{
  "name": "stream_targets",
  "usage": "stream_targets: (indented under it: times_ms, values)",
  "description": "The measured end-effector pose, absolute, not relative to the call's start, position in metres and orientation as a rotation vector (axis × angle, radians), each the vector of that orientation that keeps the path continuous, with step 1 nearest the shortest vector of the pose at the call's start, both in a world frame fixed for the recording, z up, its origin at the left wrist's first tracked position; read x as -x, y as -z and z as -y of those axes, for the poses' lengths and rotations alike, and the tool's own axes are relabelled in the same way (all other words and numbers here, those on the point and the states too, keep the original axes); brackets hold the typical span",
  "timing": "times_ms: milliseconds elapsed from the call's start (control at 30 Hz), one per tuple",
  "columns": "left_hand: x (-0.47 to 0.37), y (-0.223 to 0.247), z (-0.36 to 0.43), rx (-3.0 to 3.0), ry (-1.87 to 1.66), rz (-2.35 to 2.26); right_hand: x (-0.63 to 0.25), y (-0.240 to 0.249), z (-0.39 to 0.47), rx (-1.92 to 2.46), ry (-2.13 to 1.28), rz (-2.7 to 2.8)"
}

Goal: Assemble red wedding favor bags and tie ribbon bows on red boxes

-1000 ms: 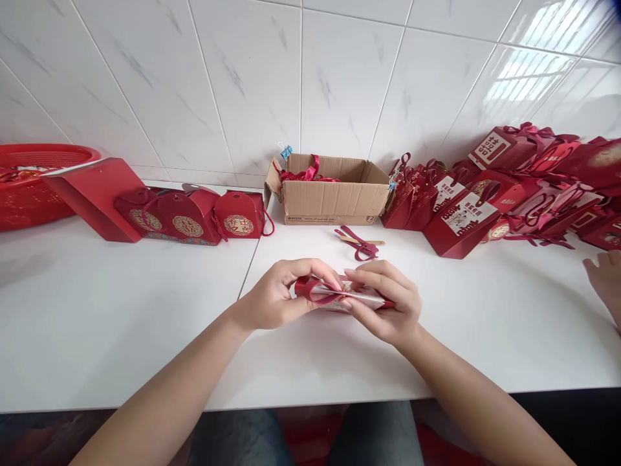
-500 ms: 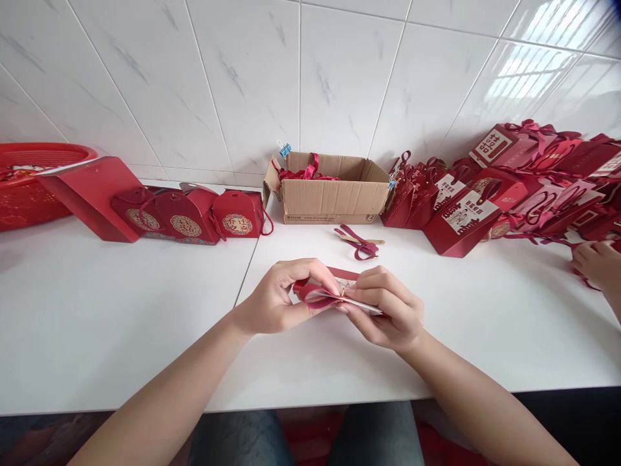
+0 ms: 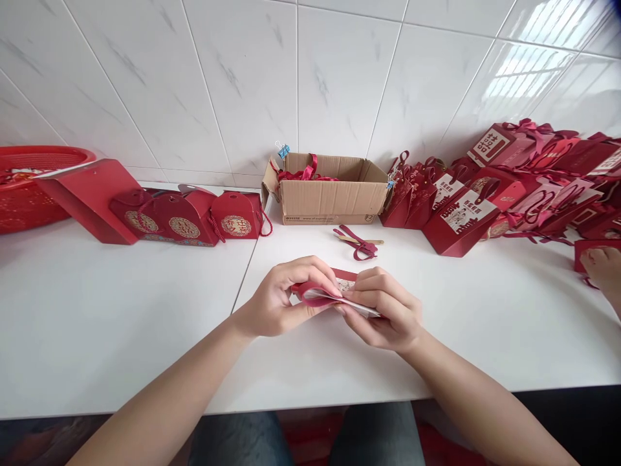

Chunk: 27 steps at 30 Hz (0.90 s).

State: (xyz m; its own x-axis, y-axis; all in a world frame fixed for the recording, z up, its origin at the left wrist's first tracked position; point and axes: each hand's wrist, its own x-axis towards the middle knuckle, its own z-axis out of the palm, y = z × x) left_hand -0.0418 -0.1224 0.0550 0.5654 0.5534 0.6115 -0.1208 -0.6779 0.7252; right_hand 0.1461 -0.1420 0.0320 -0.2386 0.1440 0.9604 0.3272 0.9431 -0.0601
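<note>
Over the middle of the white table, a folded red paper box (image 3: pixel 316 296) with a pale inside is held between both hands. My left hand (image 3: pixel 291 296) grips its looped left end, fingers above and thumb below. My right hand (image 3: pixel 388 307) pinches the same piece near its middle, fingertips close to those of the left. Fingers cover the spot where they meet. Just beyond the hands lie dark red ribbon loops (image 3: pixel 361 246) on a thin tan stick.
A cardboard box (image 3: pixel 330 200) with red ribbon stands against the tiled wall. Red gift boxes (image 3: pixel 184 223) and a red basket (image 3: pixel 36 213) are at left. Finished-looking red boxes (image 3: pixel 460 220) are piled at right, near another person's hand (image 3: pixel 604 265).
The golden bit between my fingertips is now hidden. My hands have barely moved. At the far right, a red box has appeared by the other person's hand.
</note>
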Motion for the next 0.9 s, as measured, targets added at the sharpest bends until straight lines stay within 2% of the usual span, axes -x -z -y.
stream_targets:
  times_ms: [300, 433, 533, 633, 733, 900]
  values:
    - [0.04, -0.051, 0.121, -2.001, -1.156, -0.392, -0.145, -0.031, 0.141, 0.42, 0.154, 1.753]
    - [0.036, -0.041, 0.118, -1.961, -1.155, -0.649, -0.15, -0.035, 0.134, 0.57, 0.121, 1.679]
    - [0.031, -0.025, 0.111, -1.91, -1.148, -0.88, -0.16, -0.034, 0.12, 0.827, -0.027, 1.549]
    - [0.026, -0.005, 0.1, -1.912, -1.112, -1.035, -0.165, -0.02, 0.104, 1.038, -0.355, 1.381]
    - [0.023, 0.014, 0.089, -1.987, -1.041, -0.971, -0.161, 0.004, 0.095, 0.988, -0.627, 1.323]
    - [0.023, 0.031, 0.079, -1.975, -1.033, -0.908, -0.164, 0.034, 0.107, 0.944, -0.526, 1.553]
